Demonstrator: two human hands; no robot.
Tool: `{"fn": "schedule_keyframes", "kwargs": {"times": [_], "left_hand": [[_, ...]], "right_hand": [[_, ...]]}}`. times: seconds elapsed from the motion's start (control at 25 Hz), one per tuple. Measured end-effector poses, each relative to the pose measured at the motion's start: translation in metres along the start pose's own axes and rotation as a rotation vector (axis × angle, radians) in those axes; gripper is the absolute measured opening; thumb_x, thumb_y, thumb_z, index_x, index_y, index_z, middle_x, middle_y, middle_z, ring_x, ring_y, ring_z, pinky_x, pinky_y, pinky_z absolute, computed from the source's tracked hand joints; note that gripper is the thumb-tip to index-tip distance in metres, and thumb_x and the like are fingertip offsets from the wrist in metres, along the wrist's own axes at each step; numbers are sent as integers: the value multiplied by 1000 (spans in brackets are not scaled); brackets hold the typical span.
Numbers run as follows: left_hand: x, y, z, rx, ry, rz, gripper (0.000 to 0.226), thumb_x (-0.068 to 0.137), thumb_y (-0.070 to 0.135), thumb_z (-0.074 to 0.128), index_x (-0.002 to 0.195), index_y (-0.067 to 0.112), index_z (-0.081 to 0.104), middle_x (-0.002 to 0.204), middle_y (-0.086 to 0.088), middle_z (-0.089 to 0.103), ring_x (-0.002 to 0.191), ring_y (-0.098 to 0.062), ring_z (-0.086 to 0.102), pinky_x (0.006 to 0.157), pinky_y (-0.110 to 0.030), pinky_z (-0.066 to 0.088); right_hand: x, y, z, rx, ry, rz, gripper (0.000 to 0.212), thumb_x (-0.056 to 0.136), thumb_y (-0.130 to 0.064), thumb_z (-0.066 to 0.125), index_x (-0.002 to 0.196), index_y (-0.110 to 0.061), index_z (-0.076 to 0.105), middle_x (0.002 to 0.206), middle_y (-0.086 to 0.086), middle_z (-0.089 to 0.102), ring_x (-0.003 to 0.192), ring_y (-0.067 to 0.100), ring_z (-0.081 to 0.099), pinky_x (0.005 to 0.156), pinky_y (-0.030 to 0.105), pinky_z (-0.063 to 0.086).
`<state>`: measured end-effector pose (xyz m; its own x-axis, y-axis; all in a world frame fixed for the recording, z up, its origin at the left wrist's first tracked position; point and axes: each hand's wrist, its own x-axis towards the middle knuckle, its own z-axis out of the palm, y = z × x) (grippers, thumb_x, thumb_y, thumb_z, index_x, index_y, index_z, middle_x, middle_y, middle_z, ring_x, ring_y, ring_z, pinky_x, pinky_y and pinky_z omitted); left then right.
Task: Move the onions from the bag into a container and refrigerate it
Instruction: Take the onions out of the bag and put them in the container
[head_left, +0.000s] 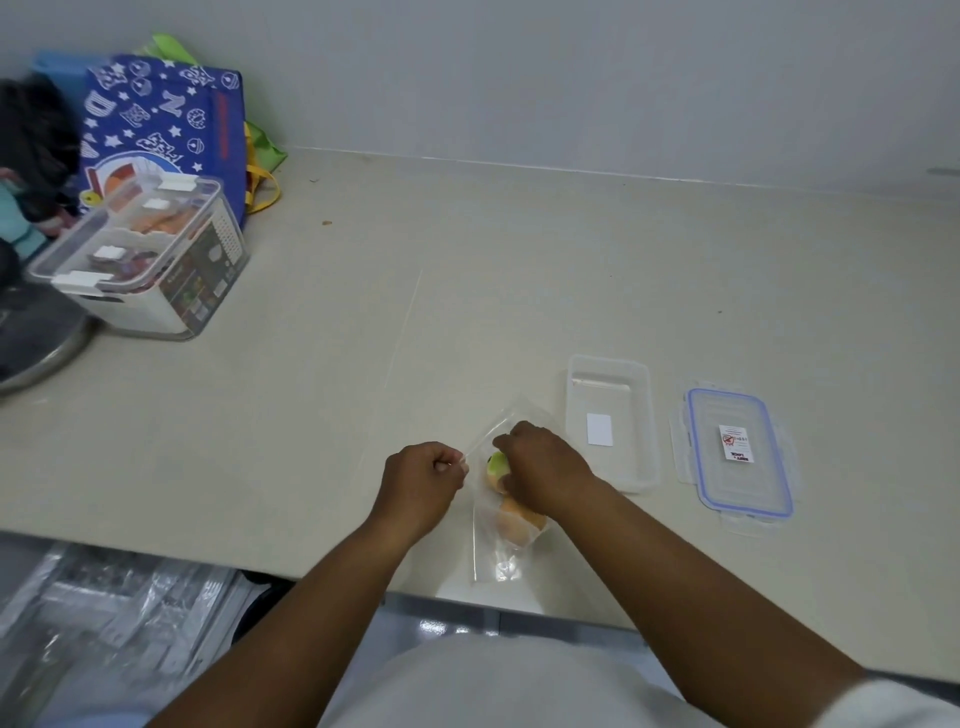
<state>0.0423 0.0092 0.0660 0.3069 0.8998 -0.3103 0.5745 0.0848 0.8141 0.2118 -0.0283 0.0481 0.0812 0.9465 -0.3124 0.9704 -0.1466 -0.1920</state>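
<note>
Both hands (423, 475) (540, 462) pinching clear bag (501, 551), onions (517, 522) inside, empty container (610, 421) beside

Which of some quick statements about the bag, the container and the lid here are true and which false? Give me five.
1. The container is empty. True.
2. The lid is snapped onto the container. False: it lies flat on the counter, to the right of the container and apart from it.
3. Both hands are at the bag. True: the left hand pinches its edge and the right hand is at its opening.
4. The onions are already in the container. False: they are inside the bag.
5. The bag lies to the right of the lid. False: it lies to the left of the container, near the counter's front edge.
</note>
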Motion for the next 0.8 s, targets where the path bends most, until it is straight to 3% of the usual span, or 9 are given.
{"fn": "schedule_keyframes", "kwargs": {"times": [0.12, 0.24, 0.36, 0.44, 0.52, 0.56, 0.6, 0.68, 0.8], "left_hand": [[0, -2, 3, -12, -5, -11, 7, 84, 18, 66, 80, 21, 72, 71, 4, 71, 73, -14, 69, 77, -34, 57], [1, -4, 3, -15, -5, -18, 8, 84, 18, 66, 80, 23, 71, 71, 5, 71, 64, -8, 66, 69, -29, 55], [6, -5, 1, -21, 9, -24, 9, 85, 19, 66, 79, 23, 71, 70, 4, 72, 59, -7, 64, 62, -26, 51], [9, -5, 0, -35, 20, -35, 8, 84, 18, 67, 79, 20, 72, 69, 2, 71, 54, -4, 63, 59, -25, 49], [11, -6, 1, -47, 20, -43, 7, 84, 17, 67, 81, 17, 73, 67, 1, 71, 49, 0, 60, 56, -23, 47], [11, -7, 2, -51, 15, -44, 7, 84, 17, 67, 82, 16, 73, 67, 1, 71, 47, 2, 60, 55, -22, 47], [11, -8, 4, -54, 9, -45, 7, 84, 17, 67, 83, 16, 74, 67, 1, 71, 47, 3, 59, 54, -20, 46], [10, -8, 5, -55, -2, -46, 7, 84, 17, 67, 84, 16, 74, 67, 1, 71, 47, 4, 60, 51, -17, 44], [9, -8, 6, -44, -12, -36, 7, 84, 17, 67, 85, 16, 74, 68, 0, 71, 47, 4, 60, 50, -16, 44]], "right_hand": [[15, 1, 11, 13, -141, 50, 49, 81, -26, 65, 127, -17, 53, 120, 11, 56, 107, 31, 59, 87, 40, 52], [13, 2, 10, -1, -70, 1, 47, 81, -26, 64, 126, -18, 54, 119, 10, 59, 106, 31, 60, 86, 39, 52], [-12, 7, -10, 185, 177, -116, 54, 74, -38, 67, 126, -29, 54, 119, -1, 63, 105, 21, 61, 84, 31, 51], [-32, 17, -25, 407, 448, -166, 57, 71, -46, 69, 125, -34, 54, 118, -10, 63, 104, 6, 58, 87, 18, 47], [-40, 40, -27, 548, 708, -76, 56, 72, -38, 75, 124, -31, 57, 118, -12, 61, 107, -1, 56, 91, 11, 42], [-39, 55, -27, 568, 745, 46, 55, 74, -32, 75, 125, -27, 58, 120, -9, 62, 109, 4, 57, 93, 14, 42], [-33, 70, -25, 537, 696, 194, 54, 76, -29, 74, 127, -23, 58, 124, -2, 62, 113, 13, 58, 95, 22, 44], [-21, 96, -13, 387, 401, 404, 54, 81, -27, 68, 133, -20, 53, 131, 8, 58, 117, 27, 57, 96, 33, 44], [-11, 111, 8, 259, 119, 389, 51, 84, -29, 61, 134, -22, 51, 129, 11, 57, 117, 29, 55, 94, 32, 44]]}}
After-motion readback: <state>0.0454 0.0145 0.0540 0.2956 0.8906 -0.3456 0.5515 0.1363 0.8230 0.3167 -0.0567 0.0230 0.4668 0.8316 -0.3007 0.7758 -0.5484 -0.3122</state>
